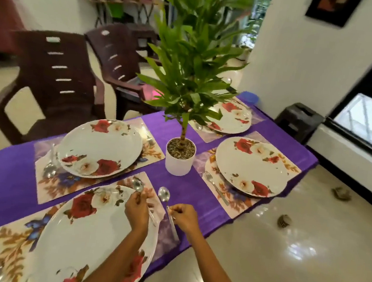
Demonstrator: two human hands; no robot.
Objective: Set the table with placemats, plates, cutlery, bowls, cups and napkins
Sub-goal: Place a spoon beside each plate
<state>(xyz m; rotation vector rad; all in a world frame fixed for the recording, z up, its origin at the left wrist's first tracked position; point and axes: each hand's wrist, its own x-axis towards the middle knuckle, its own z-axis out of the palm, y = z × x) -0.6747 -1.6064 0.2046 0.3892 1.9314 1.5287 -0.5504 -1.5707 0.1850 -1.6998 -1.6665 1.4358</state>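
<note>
The left hand (136,213) pinches the handle of a shiny metal spoon (137,185) whose bowl points toward twelve o'clock, over the near placemat's far corner. The right hand (183,217), at three o'clock of the left, closes its fingers on the handle of a second metal spoon (164,194), bowl lying on the purple tablecloth (188,194). Beneath the left forearm sits a large white oval plate with red and white roses (91,234) on a floral rectangular placemat (13,244). At eleven o'clock another such plate (100,147) rests on its mat with a spoon (49,169) beside it. At one o'clock stands a white pot holding a tall green plant (179,161). At two o'clock a third rose plate (251,167) has what looks like a fork (214,187) beside it; a fourth plate (231,118) lies beyond, partly blurred.
</note>
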